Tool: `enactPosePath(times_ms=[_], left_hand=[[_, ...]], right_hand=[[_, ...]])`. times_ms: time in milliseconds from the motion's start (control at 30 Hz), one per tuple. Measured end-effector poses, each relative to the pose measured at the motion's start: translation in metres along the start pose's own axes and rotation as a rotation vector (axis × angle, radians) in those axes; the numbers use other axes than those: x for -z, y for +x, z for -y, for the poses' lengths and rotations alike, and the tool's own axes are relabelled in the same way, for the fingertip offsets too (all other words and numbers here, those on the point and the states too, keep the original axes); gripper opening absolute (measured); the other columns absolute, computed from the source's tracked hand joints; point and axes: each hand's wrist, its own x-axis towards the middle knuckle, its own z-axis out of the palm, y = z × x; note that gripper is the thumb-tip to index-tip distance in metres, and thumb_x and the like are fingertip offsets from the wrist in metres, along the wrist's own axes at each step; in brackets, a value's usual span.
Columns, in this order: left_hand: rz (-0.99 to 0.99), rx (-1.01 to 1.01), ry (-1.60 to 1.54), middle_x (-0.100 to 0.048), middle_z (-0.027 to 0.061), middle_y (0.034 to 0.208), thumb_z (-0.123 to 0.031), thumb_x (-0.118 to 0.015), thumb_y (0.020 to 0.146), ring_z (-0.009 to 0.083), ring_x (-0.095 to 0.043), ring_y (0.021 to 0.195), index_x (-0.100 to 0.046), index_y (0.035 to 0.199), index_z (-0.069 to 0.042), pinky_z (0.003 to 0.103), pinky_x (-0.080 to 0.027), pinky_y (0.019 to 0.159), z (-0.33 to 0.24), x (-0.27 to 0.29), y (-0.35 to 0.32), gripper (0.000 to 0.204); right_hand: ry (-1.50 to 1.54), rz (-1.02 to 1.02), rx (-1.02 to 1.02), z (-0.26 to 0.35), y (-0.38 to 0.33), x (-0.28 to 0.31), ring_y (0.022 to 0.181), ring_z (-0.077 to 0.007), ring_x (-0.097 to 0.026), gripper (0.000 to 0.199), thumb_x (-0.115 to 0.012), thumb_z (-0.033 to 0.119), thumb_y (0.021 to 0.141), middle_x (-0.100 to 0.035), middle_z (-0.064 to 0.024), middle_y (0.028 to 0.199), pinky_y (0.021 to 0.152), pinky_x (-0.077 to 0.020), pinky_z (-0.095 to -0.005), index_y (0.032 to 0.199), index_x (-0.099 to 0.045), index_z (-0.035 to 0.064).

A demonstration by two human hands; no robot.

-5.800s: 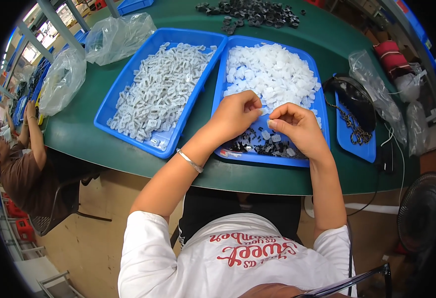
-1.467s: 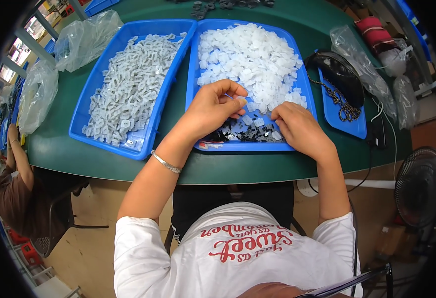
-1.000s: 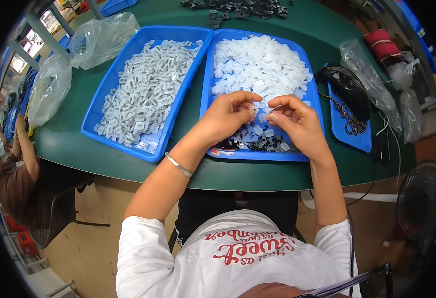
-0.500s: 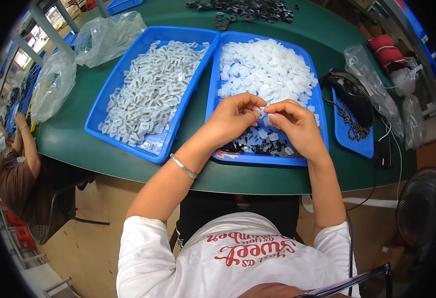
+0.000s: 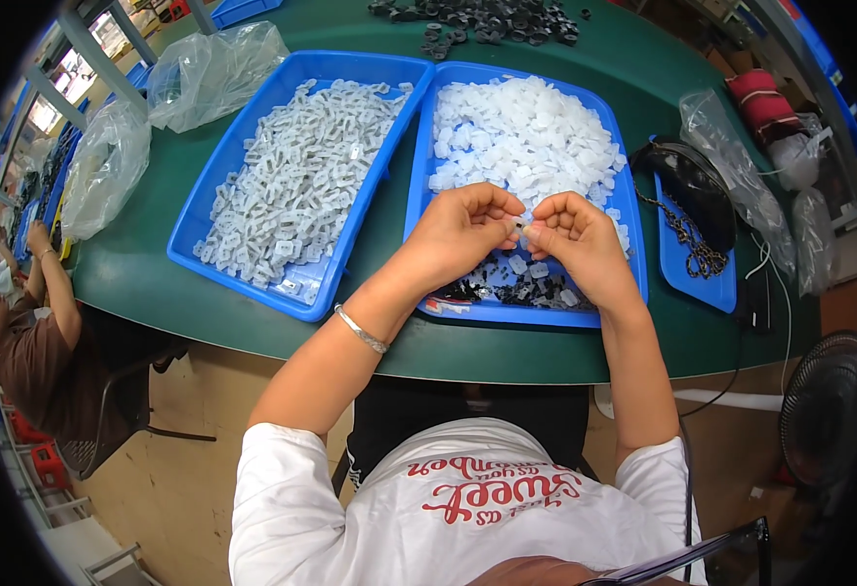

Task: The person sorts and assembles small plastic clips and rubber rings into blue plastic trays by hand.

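My left hand (image 5: 459, 232) and my right hand (image 5: 585, 246) meet fingertip to fingertip over the right blue tray (image 5: 412, 200). Pinched between them is a small whitish plastic piece (image 5: 520, 226) with a dark spot, mostly covered by the fingers. Behind my hands the same tray holds a heap of translucent white plastic pieces (image 5: 526, 137). Small black parts (image 5: 536, 291) lie in its near end, with a few white pieces among them. To the left, another blue tray (image 5: 192, 220) is full of greyish-white pieces (image 5: 296, 176) with dark centres.
Black parts (image 5: 487, 21) are piled at the table's far side. Clear plastic bags (image 5: 213, 78) lie at the far left. On the right, a black bag with a chain (image 5: 687, 176) rests on a small blue tray (image 5: 697, 283). A fan (image 5: 829, 410) stands lower right; a person (image 5: 42, 332) sits at left.
My right-hand fingers have shifted slightly and curled in closer around the small piece. A dark spot on it now shows between the fingertips. The left hand stays nearly still.
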Motion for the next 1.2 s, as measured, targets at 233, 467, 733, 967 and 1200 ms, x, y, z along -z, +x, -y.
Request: enactPosePath(times_ms=[233,467,733,967,1200], left_hand=[[0.003,0.027,0.025,-0.069,0.0097,0.096,-0.001,-0.062,0.093,0.0133,-0.068,0.088,-0.065,0.110,0.007,0.025,-0.057,0.080,-0.0019,-0.0012,-0.0018,0.020],[0.035,0.041,-0.015,-0.069,0.0110,0.097,-0.002,-0.063,0.093,0.0137,-0.069,0.089,-0.065,0.111,0.008,0.024,-0.057,0.081,-0.0015,-0.0004,-0.0004,0.020],[0.018,0.055,-0.124,-0.069,0.0121,0.099,-0.002,-0.063,0.093,0.0146,-0.069,0.090,-0.063,0.111,0.008,0.025,-0.057,0.082,0.0001,0.0027,0.0006,0.022],[0.012,0.067,-0.135,-0.069,0.0121,0.097,0.000,-0.064,0.091,0.0150,-0.069,0.088,-0.063,0.111,0.008,0.024,-0.058,0.081,-0.0026,0.0029,0.0006,0.021],[-0.013,0.058,-0.114,-0.069,0.0110,0.095,0.000,-0.065,0.090,0.0140,-0.069,0.085,-0.064,0.109,0.008,0.024,-0.057,0.080,0.0016,0.0035,0.0010,0.020]], right_hand=[[-0.030,-0.048,0.012,0.0004,-0.0020,-0.0052,0.076,-0.0086,-0.065,0.016,-0.069,0.000,0.089,-0.065,-0.0052,0.085,0.068,-0.0554,-0.0221,0.101,-0.058,-0.0018],[-0.036,-0.062,0.045,-0.0035,-0.0027,-0.0071,0.076,-0.0082,-0.064,0.010,-0.069,0.000,0.089,-0.066,-0.0047,0.085,0.069,-0.0550,-0.0216,0.097,-0.061,-0.0020],[-0.003,-0.027,0.047,-0.0032,-0.0027,-0.0036,0.079,-0.0103,-0.066,0.010,-0.065,0.003,0.093,-0.067,-0.0064,0.088,0.073,-0.0556,-0.0243,0.100,-0.063,-0.0028],[0.004,-0.021,0.040,-0.0033,-0.0034,-0.0029,0.080,-0.0111,-0.066,0.010,-0.064,0.003,0.093,-0.067,-0.0072,0.090,0.074,-0.0560,-0.0249,0.102,-0.062,-0.0032],[0.014,-0.005,0.036,-0.0070,-0.0032,-0.0035,0.080,-0.0115,-0.066,0.011,-0.063,0.003,0.094,-0.066,-0.0071,0.090,0.074,-0.0561,-0.0251,0.102,-0.061,-0.0033]])
